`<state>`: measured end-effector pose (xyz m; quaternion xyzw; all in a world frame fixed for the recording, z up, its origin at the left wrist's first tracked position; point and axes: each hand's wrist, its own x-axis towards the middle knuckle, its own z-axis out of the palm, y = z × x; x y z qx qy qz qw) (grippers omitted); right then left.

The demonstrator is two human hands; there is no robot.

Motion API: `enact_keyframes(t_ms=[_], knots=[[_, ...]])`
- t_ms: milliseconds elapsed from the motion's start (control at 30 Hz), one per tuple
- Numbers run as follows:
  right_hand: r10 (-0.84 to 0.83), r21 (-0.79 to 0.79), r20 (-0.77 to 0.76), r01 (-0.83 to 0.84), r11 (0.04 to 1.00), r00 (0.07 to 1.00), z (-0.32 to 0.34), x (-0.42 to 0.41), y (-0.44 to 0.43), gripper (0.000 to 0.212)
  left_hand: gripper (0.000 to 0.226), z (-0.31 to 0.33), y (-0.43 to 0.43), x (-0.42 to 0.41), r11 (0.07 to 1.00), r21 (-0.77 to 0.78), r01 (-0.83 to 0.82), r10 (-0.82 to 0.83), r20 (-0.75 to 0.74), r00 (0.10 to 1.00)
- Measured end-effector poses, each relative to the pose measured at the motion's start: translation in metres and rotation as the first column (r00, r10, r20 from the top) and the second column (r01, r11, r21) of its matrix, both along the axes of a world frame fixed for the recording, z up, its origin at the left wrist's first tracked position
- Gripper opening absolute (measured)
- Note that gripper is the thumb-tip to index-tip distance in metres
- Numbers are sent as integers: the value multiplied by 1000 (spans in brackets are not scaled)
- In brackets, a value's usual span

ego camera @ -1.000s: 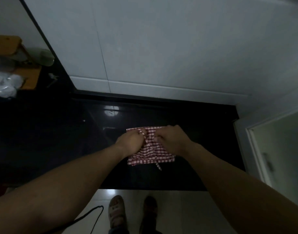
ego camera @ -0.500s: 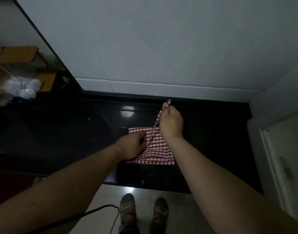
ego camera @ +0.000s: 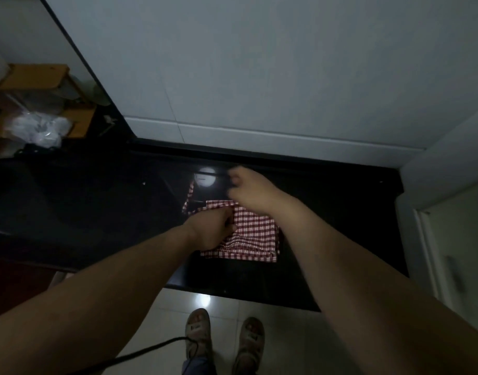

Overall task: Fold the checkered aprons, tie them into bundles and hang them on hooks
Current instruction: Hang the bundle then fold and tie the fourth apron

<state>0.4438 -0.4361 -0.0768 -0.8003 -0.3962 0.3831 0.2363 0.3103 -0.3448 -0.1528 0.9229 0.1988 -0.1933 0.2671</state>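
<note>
Left hand (ego camera: 211,230) grips the left side of the checkered apron (ego camera: 255,235), right hand (ego camera: 250,192) hovers blurry over its far edge, both arms outstretched.

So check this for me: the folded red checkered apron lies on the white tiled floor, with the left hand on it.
One thing is wrong. The head view shows the folded red checkered apron lying on the glossy black counter, not on the white tiled floor. The left hand is on it, as you said.
</note>
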Motion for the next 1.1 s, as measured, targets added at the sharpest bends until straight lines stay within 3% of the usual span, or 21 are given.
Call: enact_keyframes(t_ms=[100, 200, 300, 400, 500, 633, 700, 767, 800, 833, 867, 933, 1000, 1100], knots=[[168, -285, 279, -85, 955, 945, -26, 5, -50, 18, 15, 3, 1, -1, 1000, -4, 5, -5, -8, 1000], [135, -127, 396, -91, 988, 908, -44, -16, -54, 21, 11, 9, 0, 2, 1000, -14, 26, -27, -14, 1000], [-17, 32, 259, 8, 999, 966, -60, -37, -39, 27, 17, 23, 6, 10, 995, -69, 78, -80, -29, 996], [-186, 71, 162, 176, 982, 969, -75, -44, -37, 30, 24, 56, 21, 29, 984, 22, 178, -168, -231, 958], [-144, 33, 58, 142, 989, 988, -82, -41, -39, 27, 22, 86, 29, 49, 977, 19, 213, -201, -256, 946], [-210, 49, -270, 231, 972, 940, -88, -43, -37, 39, 9, 86, 19, 67, 986, -82, 144, -158, -218, 963], [-295, 50, -342, 330, 943, 892, -87, -40, -34, 37, 9, 76, 15, 70, 976, -218, 30, -58, -122, 991], [-341, 61, -394, 394, 917, 853, -84, -38, -33, 30, 17, 66, 15, 64, 864, -475, -166, 215, 49, 975], [-347, 56, -385, 397, 916, 855, -82, -37, -33, 30, 21, 62, 16, 57, 793, -555, -250, 370, 113, 922], [-346, 47, -357, 387, 921, 868, -79, -36, -33, 31, 21, 56, 20, 47, 777, -550, -308, 454, 149, 879], [-346, 38, -328, 379, 925, 879, -79, -36, -32, 31, 20, 48, 23, 35, 823, -467, -324, 440, 162, 883], [-360, 24, -316, 387, 922, 878, -80, -35, -32, 30, 28, 34, 28, 9, 963, -198, -182, 205, 105, 973], [-378, 19, -345, 409, 912, 859, -78, -34, -30, 28, 35, 27, 31, -9, 999, -29, -14, 15, 50, 999], [-393, 26, -375, 433, 901, 840, -78, -34, -30, 21, 25, 29, 33, -8, 999, -39, 13, -11, 50, 999]])
